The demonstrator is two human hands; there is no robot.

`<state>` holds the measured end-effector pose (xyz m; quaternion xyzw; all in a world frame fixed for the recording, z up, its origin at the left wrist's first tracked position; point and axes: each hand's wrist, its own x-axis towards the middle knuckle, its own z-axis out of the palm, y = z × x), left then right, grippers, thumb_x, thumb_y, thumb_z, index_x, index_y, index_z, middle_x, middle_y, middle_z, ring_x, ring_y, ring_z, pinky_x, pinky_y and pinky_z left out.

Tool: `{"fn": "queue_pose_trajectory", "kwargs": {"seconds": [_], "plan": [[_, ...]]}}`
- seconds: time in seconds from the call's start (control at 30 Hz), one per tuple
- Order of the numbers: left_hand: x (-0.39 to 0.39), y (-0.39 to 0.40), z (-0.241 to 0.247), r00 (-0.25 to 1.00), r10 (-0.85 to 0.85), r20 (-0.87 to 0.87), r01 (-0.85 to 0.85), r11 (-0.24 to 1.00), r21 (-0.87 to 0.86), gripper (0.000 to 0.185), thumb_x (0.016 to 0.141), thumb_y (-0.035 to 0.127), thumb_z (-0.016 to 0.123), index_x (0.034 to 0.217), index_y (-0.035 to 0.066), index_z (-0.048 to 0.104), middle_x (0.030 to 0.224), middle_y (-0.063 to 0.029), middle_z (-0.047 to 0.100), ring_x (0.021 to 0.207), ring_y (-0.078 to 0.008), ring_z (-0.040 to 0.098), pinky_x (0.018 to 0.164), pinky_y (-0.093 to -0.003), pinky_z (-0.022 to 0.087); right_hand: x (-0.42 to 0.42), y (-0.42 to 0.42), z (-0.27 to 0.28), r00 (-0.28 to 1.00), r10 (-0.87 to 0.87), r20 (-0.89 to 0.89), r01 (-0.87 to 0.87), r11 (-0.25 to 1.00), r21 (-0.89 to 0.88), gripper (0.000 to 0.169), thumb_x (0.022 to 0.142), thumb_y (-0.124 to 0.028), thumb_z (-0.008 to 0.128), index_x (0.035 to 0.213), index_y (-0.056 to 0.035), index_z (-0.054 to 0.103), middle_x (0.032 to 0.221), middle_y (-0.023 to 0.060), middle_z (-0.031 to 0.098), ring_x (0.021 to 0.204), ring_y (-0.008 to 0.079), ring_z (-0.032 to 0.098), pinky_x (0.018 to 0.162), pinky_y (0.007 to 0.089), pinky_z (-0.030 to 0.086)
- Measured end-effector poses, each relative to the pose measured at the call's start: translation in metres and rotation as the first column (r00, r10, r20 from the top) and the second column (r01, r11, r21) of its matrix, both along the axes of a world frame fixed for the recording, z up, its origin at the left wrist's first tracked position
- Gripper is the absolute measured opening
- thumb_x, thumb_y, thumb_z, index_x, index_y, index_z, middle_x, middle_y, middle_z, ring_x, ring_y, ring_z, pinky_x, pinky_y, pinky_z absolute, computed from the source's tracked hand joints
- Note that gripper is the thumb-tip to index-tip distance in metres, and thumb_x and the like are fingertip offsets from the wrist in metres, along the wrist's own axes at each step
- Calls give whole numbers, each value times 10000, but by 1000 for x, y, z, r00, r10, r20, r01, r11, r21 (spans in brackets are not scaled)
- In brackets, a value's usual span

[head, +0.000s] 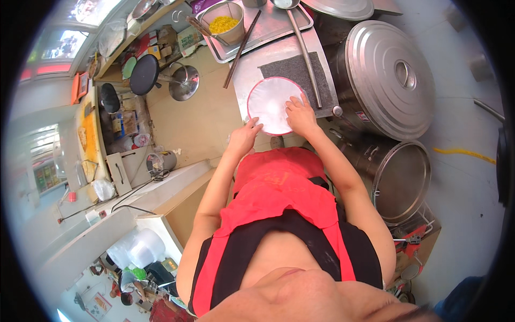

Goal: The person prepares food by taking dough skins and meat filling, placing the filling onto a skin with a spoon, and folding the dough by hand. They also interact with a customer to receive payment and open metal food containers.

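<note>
A round white cloth-like disc with a pink rim (270, 105) lies at the near edge of a metal-topped surface (242, 80), partly over a dark grey cloth (287, 66). My left hand (246, 136) touches the disc's lower left rim with its fingertips; whether it pinches the rim cannot be told. Spread over the disc's right side are the fingers of my right hand (299, 114), which rests flat and grips nothing. The long handle of a metal ladle (304, 56) lies across the grey cloth. Dark chopsticks (241, 50) lie to the left.
A metal tray (270, 36) bears a strainer basket (237, 34) with yellow food. Large lidded steel pot (382, 76) and an open steel drum (402, 183) stand at the right. A frying pan (144, 75) is at the left. Several people (130, 287) are at the lower left.
</note>
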<state>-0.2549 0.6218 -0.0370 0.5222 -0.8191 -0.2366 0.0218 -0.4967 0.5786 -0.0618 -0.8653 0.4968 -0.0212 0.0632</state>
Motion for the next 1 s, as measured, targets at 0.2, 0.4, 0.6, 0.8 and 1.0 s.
{"fn": "queue_pose_trajectory", "kwargs": {"seconds": [0.2, 0.4, 0.6, 0.8, 1.0], "plan": [[-20, 26, 20, 798, 373, -474, -417, 909, 14, 323, 829, 15, 577, 1147, 56, 604, 1195, -113, 597, 1037, -262, 605, 852, -333, 480, 13, -4, -10, 928, 195, 319, -106, 956, -273, 237, 811, -320, 628, 914, -125, 715, 1037, 71, 660, 1166, 226, 519, 1126, 500, 212], [-46, 38, 53, -43, 766, -641, -394, 577, 716, 288, 968, 185, 533, 1193, 5, 529, 1106, -74, 600, 886, -111, 539, 817, -275, 472, -13, -4, 13, 790, 17, 612, -104, 989, 107, 338, 822, -341, 663, 1015, -63, 674, 1041, 95, 665, 1082, 270, 568, 1056, 412, 345], [-68, 43, 77, -267, 706, -656, -265, 601, 754, 330, 983, 240, 510, 1226, 16, 498, 1146, -91, 567, 940, -177, 571, 831, -325, 507, -35, 40, 88, 267, -198, 943, -566, 760, 320, 284, 848, -199, 681, 1044, 5, 648, 1014, 98, 661, 999, 163, 598, 875, 312, 457], [-79, 57, 94, 16, 701, -713, -336, 676, 656, 181, 948, 135, 577, 1099, 36, 566, 988, -34, 620, 820, -108, 560, 745, -257, 480, -47, 23, 91, 228, -416, 880, -261, 845, 467, 169, 868, -164, 658, 901, 1, 647, 774, 39, 645, 737, 79, 564, 693, 270, 468], [-66, 68, 102, -24, 671, -741, -423, 665, 616, 114, 955, 182, 585, 932, 69, 584, 823, 35, 601, 701, -38, 501, 628, -199, 415, -71, 9, 123, 266, -142, 954, 320, 946, 52, 94, 824, -123, 695, 848, -49, 642, 787, 76, 616, 663, 211, 580, 650, 311, 465]]}}
